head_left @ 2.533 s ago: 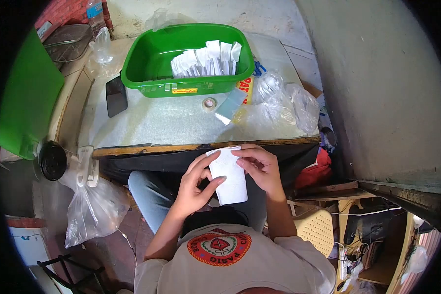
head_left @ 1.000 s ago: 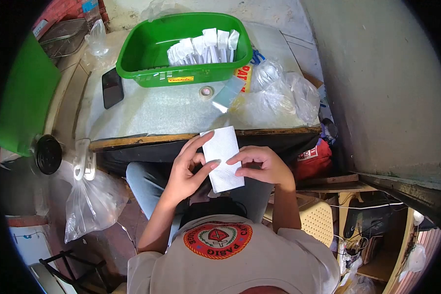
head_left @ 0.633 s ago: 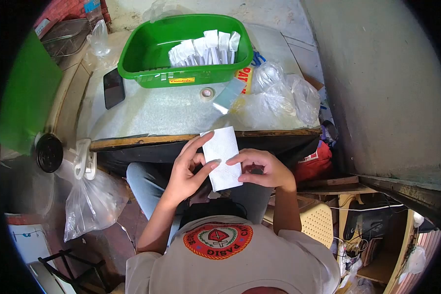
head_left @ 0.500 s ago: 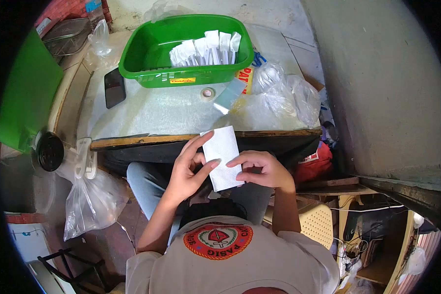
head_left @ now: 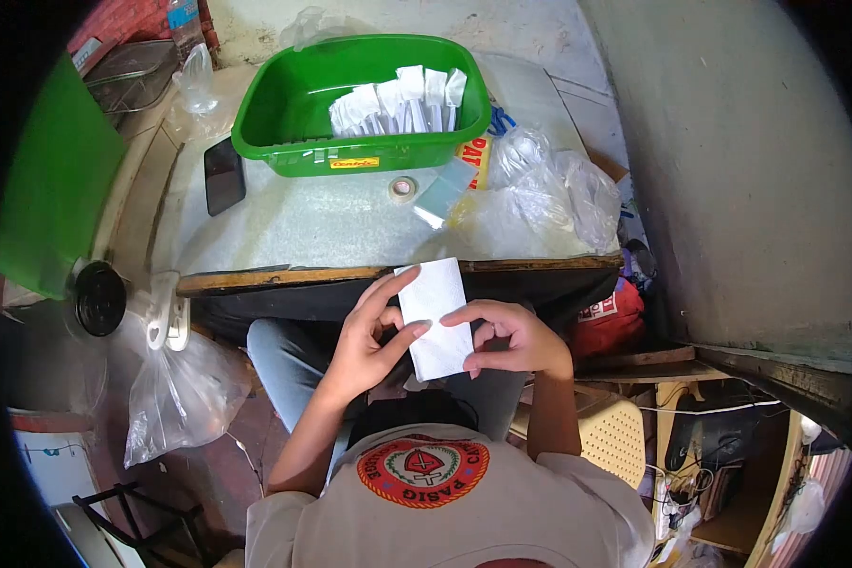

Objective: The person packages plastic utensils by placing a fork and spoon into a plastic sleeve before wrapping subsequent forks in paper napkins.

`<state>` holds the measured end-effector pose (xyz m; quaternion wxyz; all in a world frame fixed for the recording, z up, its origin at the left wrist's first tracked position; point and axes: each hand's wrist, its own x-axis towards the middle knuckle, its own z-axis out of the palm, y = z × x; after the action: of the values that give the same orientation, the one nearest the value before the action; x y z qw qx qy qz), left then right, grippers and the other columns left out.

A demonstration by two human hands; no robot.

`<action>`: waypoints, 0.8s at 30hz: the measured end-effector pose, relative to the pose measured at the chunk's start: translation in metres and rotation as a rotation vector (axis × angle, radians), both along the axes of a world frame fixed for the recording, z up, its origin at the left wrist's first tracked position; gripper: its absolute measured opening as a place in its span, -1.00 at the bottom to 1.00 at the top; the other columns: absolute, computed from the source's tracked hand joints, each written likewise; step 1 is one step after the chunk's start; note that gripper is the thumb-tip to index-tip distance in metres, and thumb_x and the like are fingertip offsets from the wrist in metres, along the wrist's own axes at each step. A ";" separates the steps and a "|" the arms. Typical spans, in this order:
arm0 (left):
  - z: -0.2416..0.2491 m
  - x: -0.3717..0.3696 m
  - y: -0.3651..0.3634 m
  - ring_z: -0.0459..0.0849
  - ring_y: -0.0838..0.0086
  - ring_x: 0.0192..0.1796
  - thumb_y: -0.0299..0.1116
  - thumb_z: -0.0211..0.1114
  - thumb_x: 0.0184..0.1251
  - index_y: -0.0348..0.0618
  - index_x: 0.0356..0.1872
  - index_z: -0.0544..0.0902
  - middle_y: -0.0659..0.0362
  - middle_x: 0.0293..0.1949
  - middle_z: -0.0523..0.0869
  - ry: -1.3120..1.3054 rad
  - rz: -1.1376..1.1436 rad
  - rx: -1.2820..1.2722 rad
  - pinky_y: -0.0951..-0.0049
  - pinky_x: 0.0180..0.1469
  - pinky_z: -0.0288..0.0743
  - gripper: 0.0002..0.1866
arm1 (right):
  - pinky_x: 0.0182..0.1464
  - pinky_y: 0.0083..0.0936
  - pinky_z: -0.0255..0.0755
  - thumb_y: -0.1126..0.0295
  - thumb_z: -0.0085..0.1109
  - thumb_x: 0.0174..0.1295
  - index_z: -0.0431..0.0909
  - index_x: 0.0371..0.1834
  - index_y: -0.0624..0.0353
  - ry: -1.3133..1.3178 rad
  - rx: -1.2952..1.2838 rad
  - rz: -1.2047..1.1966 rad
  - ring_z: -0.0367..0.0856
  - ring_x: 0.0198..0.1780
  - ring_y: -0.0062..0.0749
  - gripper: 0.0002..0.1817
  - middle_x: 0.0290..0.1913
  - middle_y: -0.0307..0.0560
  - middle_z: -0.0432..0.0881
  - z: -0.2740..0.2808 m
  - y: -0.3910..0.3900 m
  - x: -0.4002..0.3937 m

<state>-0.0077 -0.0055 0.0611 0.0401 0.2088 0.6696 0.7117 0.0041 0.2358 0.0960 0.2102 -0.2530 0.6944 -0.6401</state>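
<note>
A white folded paper (head_left: pixel 437 327) is held upright over my lap, just in front of the table edge. My left hand (head_left: pixel 367 331) grips its left side, with the fingers at the top corner and the thumb on its face. At its right edge, my right hand (head_left: pixel 513 339) pinches the paper between thumb and fingers. Beyond, on the table, a green basin (head_left: pixel 350 163) holds several white paper-wrapped bundles (head_left: pixel 412 99). A roll of tape (head_left: pixel 402 188) and a clear plastic sleeve (head_left: pixel 444 194) lie in front of the basin.
A black phone (head_left: pixel 224 177) lies left of the basin. Clear plastic bags (head_left: pixel 549 185) rest at the table's right. The wooden table edge (head_left: pixel 293 276) runs before me. Another plastic bag (head_left: pixel 182 398) hangs at left, and a grey wall (head_left: pixel 738 170) rises at right.
The paper and both hands sit slightly lower in view and the paper a little further right. The table and basin also appear shifted slightly down. Both hands keep their hold.
</note>
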 end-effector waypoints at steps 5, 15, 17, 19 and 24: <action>-0.001 -0.001 0.001 0.50 0.79 -0.34 -0.72 0.32 0.22 -0.25 0.39 0.38 0.02 0.31 0.39 -0.032 0.023 0.047 0.71 -0.18 0.42 -0.33 | -0.25 -0.65 0.51 0.65 0.39 0.07 0.61 0.10 0.27 0.045 0.047 0.010 0.67 -0.24 -0.53 -0.54 0.02 -0.04 0.61 -0.001 0.003 -0.004; -0.004 -0.001 0.001 0.50 0.78 -0.35 -0.72 0.33 0.21 -0.26 0.39 0.38 0.02 0.32 0.39 -0.032 0.019 0.022 0.71 -0.18 0.42 -0.33 | -0.13 -0.60 0.51 0.65 0.40 0.07 0.64 0.08 0.23 0.156 0.091 -0.126 0.65 -0.15 -0.56 -0.56 -0.01 -0.07 0.64 -0.016 0.000 -0.005; -0.007 -0.001 0.001 0.50 0.79 -0.36 -0.71 0.33 0.21 -0.26 0.38 0.38 0.02 0.32 0.39 -0.024 0.017 0.029 0.71 -0.18 0.42 -0.33 | -0.13 -0.62 0.52 0.66 0.39 0.08 0.61 0.13 0.25 0.137 0.085 -0.131 0.64 -0.15 -0.56 -0.52 0.04 -0.06 0.62 -0.018 0.001 -0.004; -0.009 -0.001 0.001 0.49 0.79 -0.37 -0.71 0.33 0.21 -0.26 0.38 0.38 0.02 0.32 0.39 -0.018 0.014 0.037 0.71 -0.18 0.42 -0.33 | -0.12 -0.64 0.54 0.69 0.38 0.08 0.51 0.24 0.27 0.058 0.017 -0.141 0.65 -0.16 -0.56 -0.42 0.18 -0.03 0.53 -0.019 -0.001 -0.003; -0.009 -0.001 0.001 0.49 0.79 -0.37 -0.72 0.33 0.22 -0.28 0.38 0.37 0.02 0.33 0.38 -0.006 0.007 0.034 0.71 -0.18 0.41 -0.34 | -0.09 -0.62 0.57 0.70 0.36 0.08 0.44 0.31 0.26 0.007 -0.020 -0.178 0.66 -0.13 -0.53 -0.35 0.29 -0.01 0.42 -0.009 -0.005 -0.001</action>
<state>-0.0086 -0.0042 0.0519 0.0358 0.2049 0.6579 0.7239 0.0031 0.2304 0.0870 0.1476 -0.1946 0.7084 -0.6622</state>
